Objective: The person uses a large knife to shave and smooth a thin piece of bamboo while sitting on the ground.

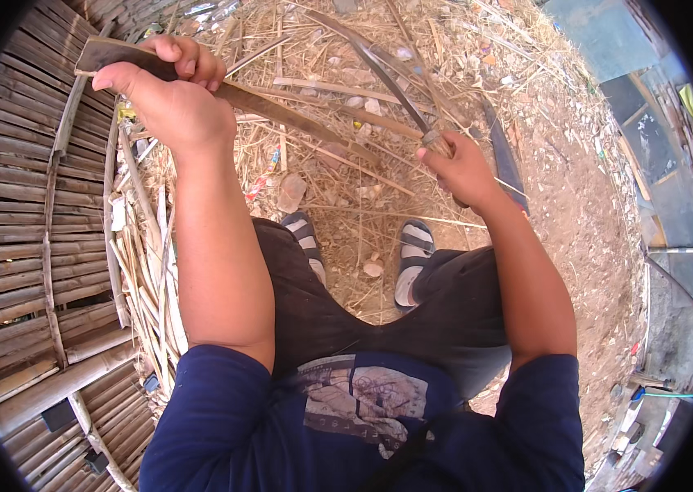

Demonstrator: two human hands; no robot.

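The person's left hand [172, 98] has its grip around a bamboo slat [289, 117], near the slat's upper end, with the thumb along the near edge and the fingers curled over from the far side. From there the slat slants down and to the right, its lower end hanging free in front of the knees. Holding it so close to one end probably leaves most of its length bare and the fingers well away from the blade.

The right hand [463, 170] clenches the handle of a long knife [395, 90], whose dark blade points up and to the left, away from the body. That hold likely keeps the edge clear of the legs. Blade and slat appear apart, though how their heights compare is hard to tell.

Below lies bare ground [563, 221], strewn with straw and shavings toward its far edge. The feet, in sandals [305, 234], stand apart, perhaps for a steady stance, with a stone [290, 193] beside the left one. At the ground's left edge, split sticks [149, 287] lean in a bundle near a bamboo wall [2, 189], seemingly out of the way of the arms.
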